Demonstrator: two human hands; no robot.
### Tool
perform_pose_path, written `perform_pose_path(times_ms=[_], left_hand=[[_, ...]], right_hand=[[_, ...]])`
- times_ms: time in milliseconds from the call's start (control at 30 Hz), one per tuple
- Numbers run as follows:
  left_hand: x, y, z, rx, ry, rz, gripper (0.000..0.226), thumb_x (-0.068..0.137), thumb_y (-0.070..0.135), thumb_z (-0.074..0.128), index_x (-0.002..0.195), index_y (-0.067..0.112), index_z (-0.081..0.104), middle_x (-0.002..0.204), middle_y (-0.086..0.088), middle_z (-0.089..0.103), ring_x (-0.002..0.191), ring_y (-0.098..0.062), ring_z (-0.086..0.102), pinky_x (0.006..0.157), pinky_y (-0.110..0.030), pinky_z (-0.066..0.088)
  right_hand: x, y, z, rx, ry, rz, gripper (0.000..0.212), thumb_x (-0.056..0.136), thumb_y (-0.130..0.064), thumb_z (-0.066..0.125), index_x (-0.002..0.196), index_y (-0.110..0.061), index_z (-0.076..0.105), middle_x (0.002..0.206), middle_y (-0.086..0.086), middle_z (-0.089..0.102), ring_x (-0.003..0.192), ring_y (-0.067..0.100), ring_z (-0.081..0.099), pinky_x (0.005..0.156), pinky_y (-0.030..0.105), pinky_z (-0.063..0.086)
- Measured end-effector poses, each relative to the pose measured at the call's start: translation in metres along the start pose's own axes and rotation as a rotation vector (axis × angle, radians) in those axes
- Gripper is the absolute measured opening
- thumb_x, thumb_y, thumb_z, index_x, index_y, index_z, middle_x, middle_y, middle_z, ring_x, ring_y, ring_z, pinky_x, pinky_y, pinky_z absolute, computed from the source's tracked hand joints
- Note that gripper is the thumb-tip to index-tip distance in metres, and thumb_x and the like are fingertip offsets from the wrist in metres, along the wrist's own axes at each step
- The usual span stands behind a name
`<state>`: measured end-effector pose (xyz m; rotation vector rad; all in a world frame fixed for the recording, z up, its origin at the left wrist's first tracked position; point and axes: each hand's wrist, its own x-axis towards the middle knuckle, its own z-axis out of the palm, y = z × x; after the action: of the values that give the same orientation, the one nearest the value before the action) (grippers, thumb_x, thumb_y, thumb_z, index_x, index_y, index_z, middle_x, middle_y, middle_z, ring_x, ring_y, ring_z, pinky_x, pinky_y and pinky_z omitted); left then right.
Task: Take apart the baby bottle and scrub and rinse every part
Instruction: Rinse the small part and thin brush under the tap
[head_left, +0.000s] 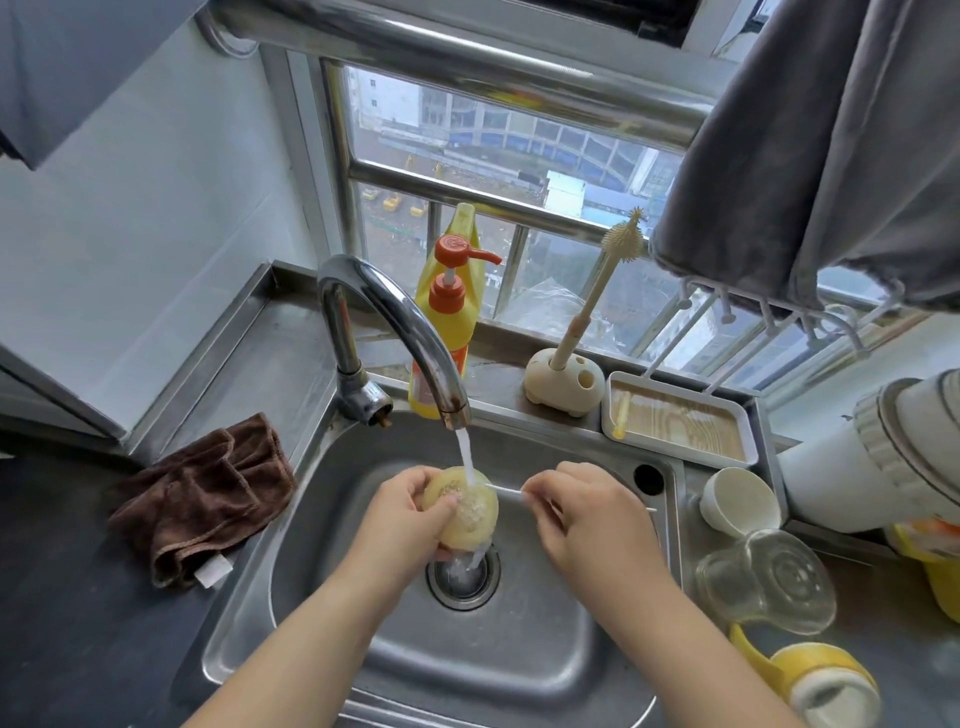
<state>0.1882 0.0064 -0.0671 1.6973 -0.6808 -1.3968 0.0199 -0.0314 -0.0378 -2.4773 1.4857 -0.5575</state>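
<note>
Over the steel sink (322, 525), my left hand (402, 506) grips a pale yellow bottle part (465, 512) under the running tap (410, 327). Water hits its top and runs down to the drain (462, 571). My right hand (582, 506) pinches a thin white straw-like piece (506, 490) whose tip reaches the yellow part. On the counter to the right lie the clear bottle body (769, 582) on its side, a white cap (737, 501) and a yellow handled collar (821, 680).
A brown cloth (208, 493) lies left of the sink. Behind it stand a yellow soap pump bottle (447, 322), a cream brush in its holder (563, 382) and a white drying tray (680, 421). A grey towel (831, 145) hangs at upper right.
</note>
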Motion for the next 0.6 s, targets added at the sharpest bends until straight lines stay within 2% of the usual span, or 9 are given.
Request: perform_pose_path(times_ms=[133,233,300,367,433,500,600], left_hand=[[-0.002,0.001,0.001,0.02,-0.006,0.002,0.006,0.092,0.002,0.055,0.096,0.002,0.059,0.088,-0.015,0.065,0.067,-0.019,0.064,0.045,-0.024,0.049],[0.0,0.001,0.001,0.072,0.009,0.04,0.018,0.089,-0.004,0.052,0.093,0.006,0.065,0.08,-0.011,0.067,0.059,-0.016,0.06,0.042,-0.022,0.046],[0.002,-0.001,0.001,0.101,0.03,0.064,0.022,0.085,-0.003,0.055,0.092,0.012,0.07,0.082,-0.007,0.072,0.069,-0.02,0.066,0.057,-0.03,0.054],[0.002,-0.003,0.0,0.128,0.048,0.072,0.02,0.078,0.007,0.059,0.088,0.019,0.072,0.082,-0.001,0.073,0.081,-0.021,0.068,0.074,-0.037,0.055],[0.0,-0.002,-0.001,0.173,0.048,0.084,0.024,0.066,0.019,0.054,0.083,0.024,0.071,0.078,0.005,0.073,0.082,-0.018,0.068,0.076,-0.038,0.055],[0.001,-0.004,-0.002,0.178,0.029,0.092,0.014,0.073,0.017,0.057,0.082,0.022,0.067,0.078,0.003,0.07,0.079,-0.017,0.066,0.074,-0.039,0.054],[0.003,-0.006,-0.005,0.17,-0.004,0.113,0.009,0.09,0.009,0.058,0.085,0.016,0.06,0.08,0.001,0.063,0.075,-0.014,0.058,0.066,-0.032,0.049]], right_hand=[[-0.003,-0.006,0.0,-0.04,-0.034,0.0,0.009,0.072,-0.025,0.06,0.064,-0.023,0.064,0.059,-0.009,0.056,0.059,0.012,0.057,0.046,0.02,0.042],[-0.006,-0.011,0.0,-0.05,-0.03,0.005,0.009,0.071,-0.025,0.061,0.062,-0.023,0.062,0.057,-0.01,0.055,0.056,0.012,0.057,0.045,0.019,0.039],[-0.008,-0.014,0.0,-0.061,-0.042,0.015,0.01,0.07,-0.025,0.061,0.06,-0.023,0.061,0.055,-0.01,0.055,0.055,0.012,0.056,0.044,0.02,0.038],[-0.008,-0.015,-0.001,-0.078,-0.054,0.05,0.011,0.069,-0.026,0.06,0.059,-0.024,0.06,0.054,-0.009,0.055,0.054,0.012,0.057,0.044,0.02,0.035],[-0.006,-0.012,-0.005,-0.083,-0.075,0.128,0.012,0.078,-0.025,0.059,0.068,-0.024,0.065,0.063,-0.009,0.061,0.062,0.013,0.06,0.05,0.022,0.037],[-0.002,-0.005,-0.013,-0.024,-0.132,0.239,0.013,0.088,-0.027,0.055,0.084,-0.025,0.068,0.08,-0.008,0.066,0.077,0.014,0.06,0.061,0.026,0.041],[-0.003,0.003,-0.022,0.074,-0.141,0.305,0.011,0.088,-0.027,0.057,0.086,-0.026,0.068,0.082,-0.01,0.066,0.078,0.011,0.058,0.066,0.027,0.044]])
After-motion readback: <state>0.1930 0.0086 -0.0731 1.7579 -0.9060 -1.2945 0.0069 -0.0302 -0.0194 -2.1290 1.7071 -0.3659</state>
